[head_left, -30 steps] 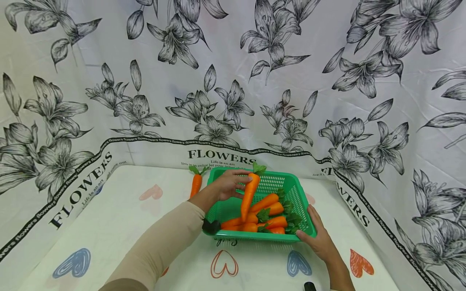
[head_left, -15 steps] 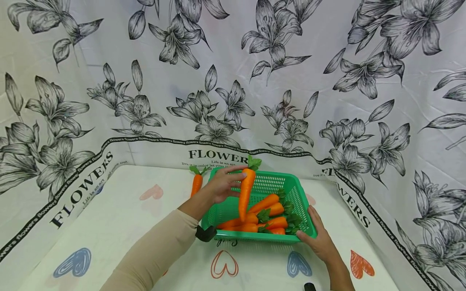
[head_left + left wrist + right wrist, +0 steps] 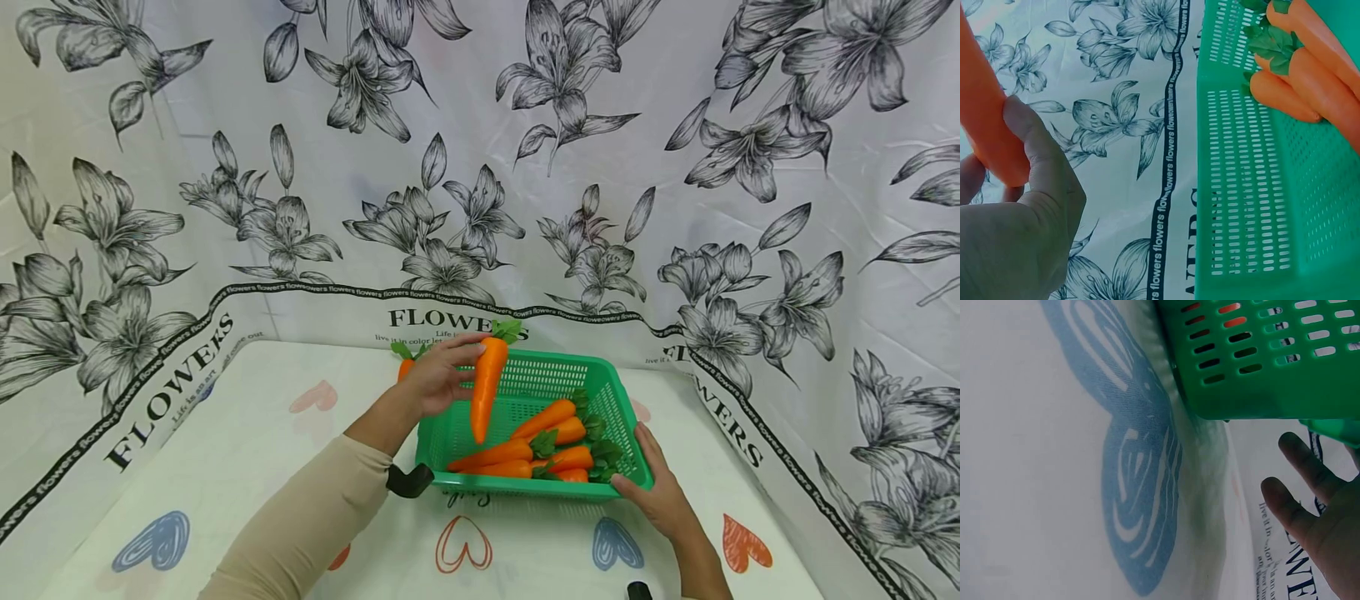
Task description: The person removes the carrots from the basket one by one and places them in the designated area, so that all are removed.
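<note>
An orange carrot (image 3: pixel 488 386) with a green leafy top hangs in my left hand (image 3: pixel 437 382), pinched near its thick end, tip down. It is over the left part of the green basket (image 3: pixel 555 367). In the left wrist view, the thumb and fingers of the left hand (image 3: pixel 1029 212) are around the carrot (image 3: pixel 988 119). My right hand (image 3: pixel 662 492) rests on the basket's near right corner, thumb at the rim. In the right wrist view, its visible fingers (image 3: pixel 1310 469) are straight and spread near the basket (image 3: pixel 1285 400).
Several carrots (image 3: pixel 558 460) lie in the basket's right and front parts. Another carrot (image 3: pixel 405 367) is on the table left of the basket, partly behind my left hand. A flower-printed curtain (image 3: pixel 442 233) rises behind the heart-patterned tablecloth (image 3: pixel 247 467).
My left hand has moved left with the carrot, away from the other carrots, covering more of the carrot on the table. The right hand and the basket stay in place.
</note>
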### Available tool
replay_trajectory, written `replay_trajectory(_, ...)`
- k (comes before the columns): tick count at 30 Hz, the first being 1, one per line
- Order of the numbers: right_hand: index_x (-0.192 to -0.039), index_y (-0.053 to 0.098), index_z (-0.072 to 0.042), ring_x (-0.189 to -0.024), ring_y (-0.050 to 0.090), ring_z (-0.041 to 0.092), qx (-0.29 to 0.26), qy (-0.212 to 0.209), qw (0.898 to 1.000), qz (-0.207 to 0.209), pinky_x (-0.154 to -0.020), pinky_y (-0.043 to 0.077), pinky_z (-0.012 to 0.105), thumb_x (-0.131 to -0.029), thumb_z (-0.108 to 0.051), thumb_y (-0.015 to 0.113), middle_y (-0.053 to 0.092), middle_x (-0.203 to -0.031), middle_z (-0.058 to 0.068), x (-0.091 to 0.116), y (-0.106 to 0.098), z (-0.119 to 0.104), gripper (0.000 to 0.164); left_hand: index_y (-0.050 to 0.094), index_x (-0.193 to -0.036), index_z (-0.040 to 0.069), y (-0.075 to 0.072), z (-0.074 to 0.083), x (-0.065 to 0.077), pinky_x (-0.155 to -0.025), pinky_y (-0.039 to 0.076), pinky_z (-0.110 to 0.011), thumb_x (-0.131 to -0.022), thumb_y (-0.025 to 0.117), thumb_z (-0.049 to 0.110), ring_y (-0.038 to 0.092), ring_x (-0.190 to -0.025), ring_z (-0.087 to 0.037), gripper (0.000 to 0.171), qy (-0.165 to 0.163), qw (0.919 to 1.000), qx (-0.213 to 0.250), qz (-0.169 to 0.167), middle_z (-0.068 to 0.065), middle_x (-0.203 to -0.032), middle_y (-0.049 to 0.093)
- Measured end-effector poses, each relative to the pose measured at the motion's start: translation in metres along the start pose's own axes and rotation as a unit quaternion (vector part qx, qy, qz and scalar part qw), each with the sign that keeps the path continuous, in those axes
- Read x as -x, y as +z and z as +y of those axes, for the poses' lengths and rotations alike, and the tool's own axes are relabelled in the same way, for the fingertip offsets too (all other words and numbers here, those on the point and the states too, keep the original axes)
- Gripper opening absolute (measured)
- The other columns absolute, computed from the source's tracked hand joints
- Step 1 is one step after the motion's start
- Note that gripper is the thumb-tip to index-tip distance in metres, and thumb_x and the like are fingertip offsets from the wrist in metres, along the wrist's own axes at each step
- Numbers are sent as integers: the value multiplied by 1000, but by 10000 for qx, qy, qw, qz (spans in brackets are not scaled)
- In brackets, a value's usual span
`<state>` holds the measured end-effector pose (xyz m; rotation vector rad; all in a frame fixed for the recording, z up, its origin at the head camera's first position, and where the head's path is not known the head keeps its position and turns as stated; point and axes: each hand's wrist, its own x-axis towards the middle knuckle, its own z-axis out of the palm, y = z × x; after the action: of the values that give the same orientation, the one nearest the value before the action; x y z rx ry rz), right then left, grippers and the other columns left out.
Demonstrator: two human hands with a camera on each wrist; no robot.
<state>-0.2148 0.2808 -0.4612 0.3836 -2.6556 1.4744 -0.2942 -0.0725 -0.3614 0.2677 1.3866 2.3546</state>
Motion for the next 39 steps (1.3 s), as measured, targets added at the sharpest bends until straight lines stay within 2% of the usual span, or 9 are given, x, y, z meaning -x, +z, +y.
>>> replay_trajectory(5, -139, 10, -7, -125, 4, 37, 4, -23, 10000, 0, -90, 12, 62, -78, -13, 63, 3, -143, 11, -1, -1, 0, 81, 38, -131, 11, -4, 4, 1, -70, 46, -41, -79, 64, 18, 54, -88, -26, 59, 33, 9995, 300, -34, -14, -118, 44)
replay_trajectory(8, -140, 10, -8, -125, 3, 37, -16, -19, 10000, -10, -90, 12, 62, -78, -13, 63, 2, -143, 9, -1, 0, -1, 81, 39, -130, 13, -5, 9, 3, -69, 47, -40, -76, 67, 15, 54, -89, -25, 61, 58, 9994, 325, -39, -13, -120, 44)
replay_trajectory(12, -140, 10, -10, -125, 4, 37, -24, -7, 10000, -23, -89, 13, 63, -78, -14, 63, 2, -143, 8, -1, 0, 3, 82, 44, -127, 14, -6, 15, 7, -73, 45, -44, -74, 69, 13, 53, -93, -28, 59, 115, 9998, 148, 18, -16, -120, 45)
replay_trajectory(17, -140, 10, -18, -126, 5, 35, 84, 36, 9999, -48, -89, 14, 62, -77, -18, 64, 2, -143, 3, -3, -1, 20, 83, 44, -128, 15, -8, 25, 12, -74, 43, -51, -73, 69, 12, 52, -98, -33, 60, 217, 9995, -174, 167, -18, -120, 46)
replay_trajectory(24, -140, 10, -26, -126, 6, 32, 179, 9, 9998, -14, -90, 16, 61, -78, -22, 64, 2, -143, -5, -7, -1, 34, 83, 46, -126, 16, -15, 41, 17, -72, 45, -49, -73, 70, 14, 54, -91, -33, 58, 433, 9950, -729, 524, -19, -117, 48)
replay_trajectory(34, -140, 9, -22, -126, 6, 32, 119, -31, 9999, -55, -90, 15, 61, -78, -19, 64, 1, -143, -2, -7, -1, 29, 83, 46, -125, 14, -29, 65, 29, -71, 45, -48, -72, 71, 14, 55, -89, -31, 59, 682, 9880, -995, 963, -21, -113, 49)
replay_trajectory(39, -140, 11, -12, -125, 7, 36, 110, -132, 9998, -32, -89, 15, 62, -77, -17, 64, 3, -143, 8, -4, -3, 12, 82, 46, -126, 15, -32, 76, 35, -73, 45, -46, -73, 70, 14, 55, -89, -30, 58, 740, 9867, -1003, 1041, -20, -116, 47)
